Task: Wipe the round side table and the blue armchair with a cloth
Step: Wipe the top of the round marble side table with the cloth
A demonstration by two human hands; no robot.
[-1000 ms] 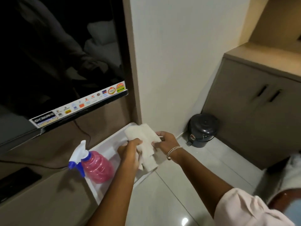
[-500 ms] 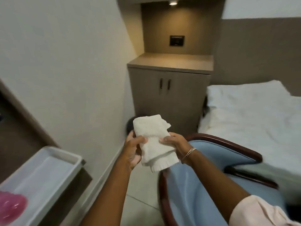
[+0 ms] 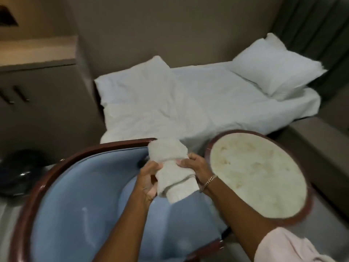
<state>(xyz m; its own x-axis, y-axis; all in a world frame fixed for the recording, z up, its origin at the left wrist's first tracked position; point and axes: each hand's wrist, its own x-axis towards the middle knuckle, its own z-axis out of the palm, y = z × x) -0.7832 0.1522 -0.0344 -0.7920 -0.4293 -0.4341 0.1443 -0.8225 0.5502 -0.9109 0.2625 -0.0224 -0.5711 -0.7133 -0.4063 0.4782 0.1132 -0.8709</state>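
Note:
A folded white cloth (image 3: 172, 171) is held between both hands above the blue armchair (image 3: 79, 201), which has a dark red wooden rim and fills the lower left. My left hand (image 3: 149, 178) grips the cloth's left side and my right hand (image 3: 196, 168), with a bracelet at the wrist, grips its right side. The round side table (image 3: 253, 178), with a pale stained top and dark red rim, stands just right of my hands, beside the chair.
A bed (image 3: 188, 103) with white sheets and two pillows lies behind the chair and table. A beige cabinet (image 3: 37, 95) stands at the left, with a black bin (image 3: 17, 173) on the floor below it. A green curtain (image 3: 321, 35) hangs at far right.
The view has swung right from the TV counter and tray, past the cabinet, to the armchair, table and bed. Both hands have kept hold of the cloth throughout.

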